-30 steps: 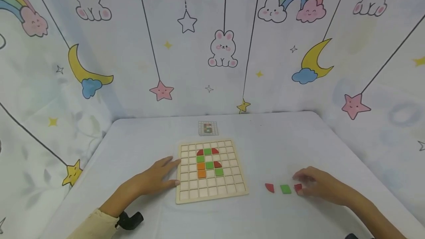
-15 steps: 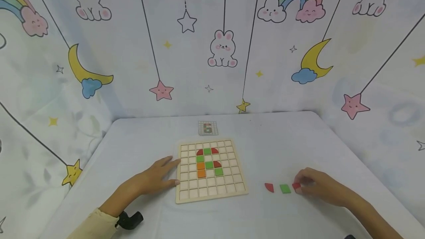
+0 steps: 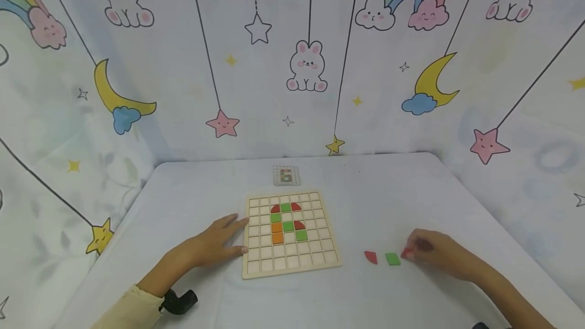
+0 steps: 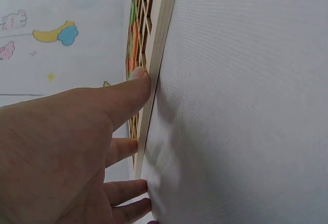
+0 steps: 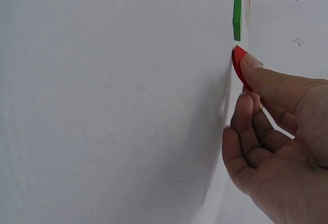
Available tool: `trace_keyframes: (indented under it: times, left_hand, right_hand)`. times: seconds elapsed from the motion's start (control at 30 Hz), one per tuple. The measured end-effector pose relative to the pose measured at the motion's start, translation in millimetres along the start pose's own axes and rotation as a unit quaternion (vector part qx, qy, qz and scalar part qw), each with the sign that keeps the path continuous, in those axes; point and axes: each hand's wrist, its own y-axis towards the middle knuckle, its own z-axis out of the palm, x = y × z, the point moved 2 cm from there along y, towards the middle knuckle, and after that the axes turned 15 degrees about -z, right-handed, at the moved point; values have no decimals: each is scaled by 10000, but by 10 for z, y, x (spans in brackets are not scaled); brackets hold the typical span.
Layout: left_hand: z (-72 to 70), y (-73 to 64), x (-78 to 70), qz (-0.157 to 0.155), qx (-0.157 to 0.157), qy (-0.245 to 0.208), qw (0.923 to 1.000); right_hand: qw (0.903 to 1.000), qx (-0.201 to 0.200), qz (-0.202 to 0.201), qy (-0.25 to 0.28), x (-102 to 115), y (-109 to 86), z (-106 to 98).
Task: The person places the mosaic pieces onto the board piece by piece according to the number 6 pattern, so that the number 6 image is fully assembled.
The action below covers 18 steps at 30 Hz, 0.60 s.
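Note:
My right hand [image 3: 441,254] pinches a red quarter-circle tile [image 5: 239,66] between thumb and fingers, tilted just off the cloth in the right wrist view. Left of it lie a green square tile [image 3: 392,259] and another red quarter-circle tile [image 3: 371,257]. My left hand [image 3: 215,242] touches the left edge of a wooden grid board [image 3: 292,271], its fingers nearly straight and the thumb on the rim in the left wrist view. Red, green and orange tiles [image 3: 277,238] sit in the board's cells, forming part of a figure.
Behind the board lies a small pattern card [image 3: 286,175] printed with a gridded figure in red and green. A white cloth [image 3: 347,298] covers the table. Curtains [image 3: 365,126] with cartoon prints stand at the back and sides.
My right hand has drawn the rightmost red tile slightly left toward the green one and tipped it up in its fingers. The left hand and board stay in place.

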Motion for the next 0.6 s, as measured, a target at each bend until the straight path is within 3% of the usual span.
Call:
trace_keyframes:
  times: [0.2,0.33,0.6]
  left_hand:
    - [5,16,15,20,-19,53,10000]
    - [1,23,26,69,-32,18,10000]
    - [25,55,49,-5,24,16,10000]
  right_hand:
    - [9999,-26,99,-83,68,160,-33]
    - [9999,-124,-61,-90,160,348,-24]
    - [9989,-67,-126,441,455,784,88]
